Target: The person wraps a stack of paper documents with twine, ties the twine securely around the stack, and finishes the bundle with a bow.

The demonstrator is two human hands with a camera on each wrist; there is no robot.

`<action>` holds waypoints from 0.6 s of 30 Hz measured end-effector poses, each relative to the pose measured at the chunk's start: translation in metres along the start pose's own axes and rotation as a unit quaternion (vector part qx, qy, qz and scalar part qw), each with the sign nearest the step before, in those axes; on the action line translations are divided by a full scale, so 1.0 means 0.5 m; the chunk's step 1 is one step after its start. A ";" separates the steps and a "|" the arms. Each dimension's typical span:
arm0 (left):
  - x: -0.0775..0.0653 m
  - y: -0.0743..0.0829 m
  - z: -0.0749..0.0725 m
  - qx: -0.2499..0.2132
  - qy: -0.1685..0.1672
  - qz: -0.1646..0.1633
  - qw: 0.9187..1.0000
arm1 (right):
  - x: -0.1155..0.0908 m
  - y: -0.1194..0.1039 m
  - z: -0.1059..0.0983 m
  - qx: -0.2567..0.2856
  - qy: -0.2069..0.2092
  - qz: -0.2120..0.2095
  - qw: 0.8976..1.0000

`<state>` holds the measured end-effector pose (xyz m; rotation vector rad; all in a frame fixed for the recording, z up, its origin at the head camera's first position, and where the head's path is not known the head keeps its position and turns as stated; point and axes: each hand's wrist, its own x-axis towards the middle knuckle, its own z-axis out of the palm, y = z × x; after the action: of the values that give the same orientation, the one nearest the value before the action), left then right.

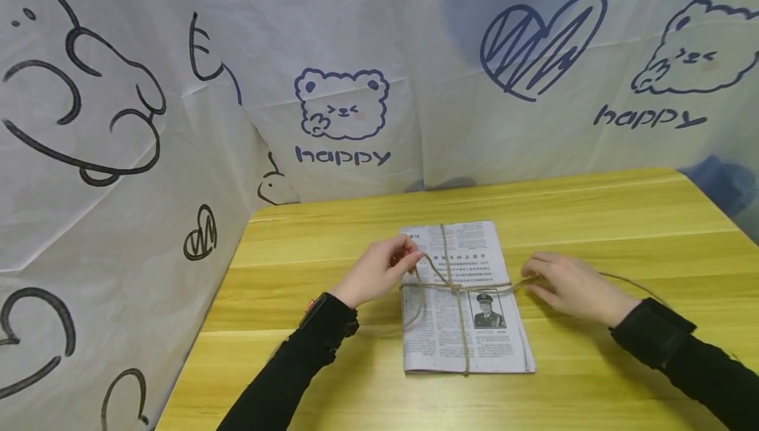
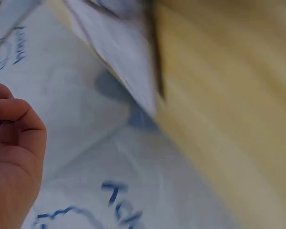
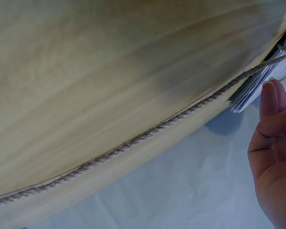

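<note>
A folded stack of newspapers lies on the table with brown twine crossed over it lengthwise and crosswise. The strands meet near the middle of the top sheet. Above the stack's left side, my left hand pinches one twine end between thumb and fingertips; a loose tail hangs below it. My right hand, just off the stack's right edge, holds the other length of twine by the fingers. In the right wrist view this twine runs from the newspapers' edge away across the table.
The yellow wood-grain table has its far edge against a pale cloth printed with bears, hearts and the word "happy". More of this cloth hangs along the left side. A twine tail trails to the right past the right wrist.
</note>
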<state>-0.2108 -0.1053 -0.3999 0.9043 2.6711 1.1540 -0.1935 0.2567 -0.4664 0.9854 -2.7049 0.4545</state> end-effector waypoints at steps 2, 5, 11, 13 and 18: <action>0.014 0.000 0.014 -0.067 0.010 -0.014 0.998 | -0.001 0.001 0.002 0.003 -0.002 0.004 1.000; 0.028 -0.005 0.032 -0.146 0.032 -0.035 0.988 | -0.002 0.002 0.003 0.007 -0.006 0.011 1.000; 0.032 -0.020 0.049 -0.190 0.062 -0.041 0.979 | -0.009 0.009 0.004 0.012 -0.018 0.037 0.999; 0.031 -0.024 0.049 -0.163 0.069 -0.034 0.984 | -0.011 0.014 0.003 0.012 -0.026 0.046 0.999; 0.028 -0.032 0.036 -0.050 0.088 0.007 0.995 | -0.014 0.025 0.003 0.011 -0.040 0.067 0.997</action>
<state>-0.2246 -0.0946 -0.4215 0.8436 2.7150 1.4202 -0.1965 0.2694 -0.4728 0.8480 -2.8569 0.4795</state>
